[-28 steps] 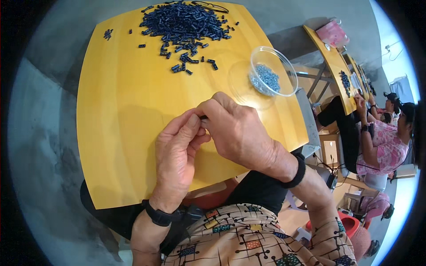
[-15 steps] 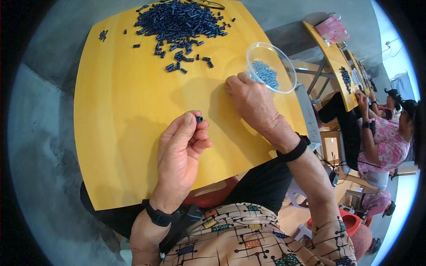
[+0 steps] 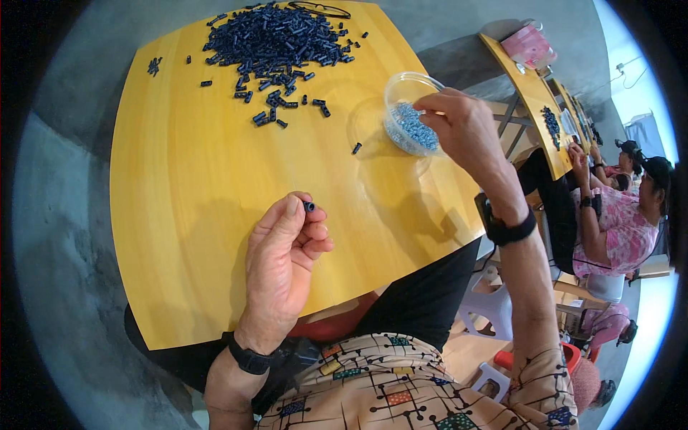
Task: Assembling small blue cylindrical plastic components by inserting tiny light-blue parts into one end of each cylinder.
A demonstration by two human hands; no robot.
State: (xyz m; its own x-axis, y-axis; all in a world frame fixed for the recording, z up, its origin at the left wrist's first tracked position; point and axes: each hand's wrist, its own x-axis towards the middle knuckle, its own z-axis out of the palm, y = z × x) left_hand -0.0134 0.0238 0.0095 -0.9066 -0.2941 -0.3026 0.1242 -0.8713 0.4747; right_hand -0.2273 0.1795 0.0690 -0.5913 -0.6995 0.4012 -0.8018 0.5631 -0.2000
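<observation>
My left hand (image 3: 281, 254) is closed over the near part of the table, pinching a small dark-blue tubular piece (image 3: 309, 206) between thumb and fingers, its round end with a hole showing. At the rim of a clear round plastic tub (image 3: 413, 152) my right hand (image 3: 462, 127) has thumb and fingers drawn together. Whether anything lies between those fingertips I cannot make out. Small silvery metal parts, which look like screws, (image 3: 408, 129) fill the bottom of the tub. One dark piece (image 3: 357, 148) lies alone on the table, left of the tub.
A big heap of similar dark pieces (image 3: 272, 36) covers the far part of the yellow table (image 3: 179, 215), with strays before it. A tiny dark cluster (image 3: 154, 66) lies far left, glasses (image 3: 319, 9) behind the heap. Other people (image 3: 620, 222) sit at tables to the right.
My right hand has moved right and up from the table to the tub, uncovering the lone dark piece. The tub stands more upright now. My left hand keeps its piece.
</observation>
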